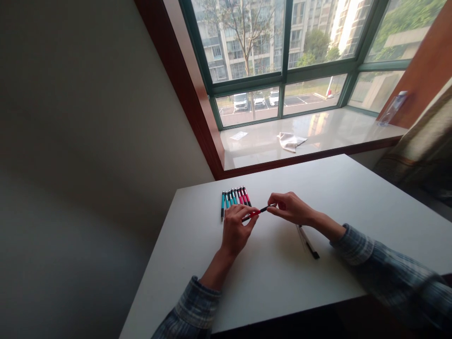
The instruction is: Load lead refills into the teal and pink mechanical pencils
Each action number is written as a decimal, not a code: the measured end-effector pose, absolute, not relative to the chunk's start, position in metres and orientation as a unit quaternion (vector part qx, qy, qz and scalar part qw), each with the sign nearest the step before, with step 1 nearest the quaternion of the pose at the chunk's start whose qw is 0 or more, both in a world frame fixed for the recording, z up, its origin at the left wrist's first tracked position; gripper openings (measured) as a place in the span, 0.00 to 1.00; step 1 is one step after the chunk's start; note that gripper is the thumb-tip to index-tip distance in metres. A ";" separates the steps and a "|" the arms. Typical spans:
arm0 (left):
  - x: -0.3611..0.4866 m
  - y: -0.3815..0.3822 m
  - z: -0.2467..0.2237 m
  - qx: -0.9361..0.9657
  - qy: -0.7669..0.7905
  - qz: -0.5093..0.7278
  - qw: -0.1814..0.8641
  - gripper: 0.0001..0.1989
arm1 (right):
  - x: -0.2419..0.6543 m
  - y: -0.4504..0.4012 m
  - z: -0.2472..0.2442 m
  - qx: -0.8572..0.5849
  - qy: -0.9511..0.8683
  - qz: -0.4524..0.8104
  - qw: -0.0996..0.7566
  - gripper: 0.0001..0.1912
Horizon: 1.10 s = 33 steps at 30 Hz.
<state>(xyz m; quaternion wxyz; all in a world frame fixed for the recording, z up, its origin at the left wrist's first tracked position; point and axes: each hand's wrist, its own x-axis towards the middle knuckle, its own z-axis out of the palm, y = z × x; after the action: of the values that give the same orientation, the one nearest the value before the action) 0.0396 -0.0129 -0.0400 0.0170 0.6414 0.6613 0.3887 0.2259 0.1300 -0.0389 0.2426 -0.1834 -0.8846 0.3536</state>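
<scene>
A red and black pen [254, 214] is stretched between my two hands above the white table. My left hand [236, 230] pinches its red barrel between thumb and fingers. At the other end, my right hand [291, 208] grips the thin dark tip with closed fingertips; whether that end is a separate piece I cannot tell. Just beyond my left hand lies a row of several pens [227, 197], teal ones on the left and red ones on the right, their lower ends partly hidden by the hand. Beneath my right wrist rest slim white and black pieces [309, 244].
The white table [275, 301] meets a wall on the left and a window sill [254, 153] at the back. On the sill lie a crumpled white cloth [291, 141] and a paper [239, 135]; a clear bottle [392, 109] stands at right beside a curtain [420, 136].
</scene>
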 end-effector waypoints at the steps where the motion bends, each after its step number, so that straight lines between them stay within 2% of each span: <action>1: 0.040 -0.013 -0.040 0.641 0.662 0.389 0.018 0.04 | 0.226 0.130 -0.039 -0.184 -0.883 0.355 0.245 0.13; 25: 0.041 -0.014 -0.038 0.643 0.657 0.392 0.024 0.04 | 0.226 0.128 -0.034 -0.168 -0.878 0.385 0.231 0.16; 33: 0.041 -0.014 -0.037 0.644 0.655 0.395 0.026 0.05 | 0.226 0.127 -0.035 -0.171 -0.875 0.393 0.227 0.13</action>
<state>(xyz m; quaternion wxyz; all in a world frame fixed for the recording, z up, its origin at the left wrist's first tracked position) 0.0410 -0.0138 -0.0370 0.0264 0.6439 0.6548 0.3948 0.2259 0.1272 -0.0345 0.2266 -0.1710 -0.8748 0.3926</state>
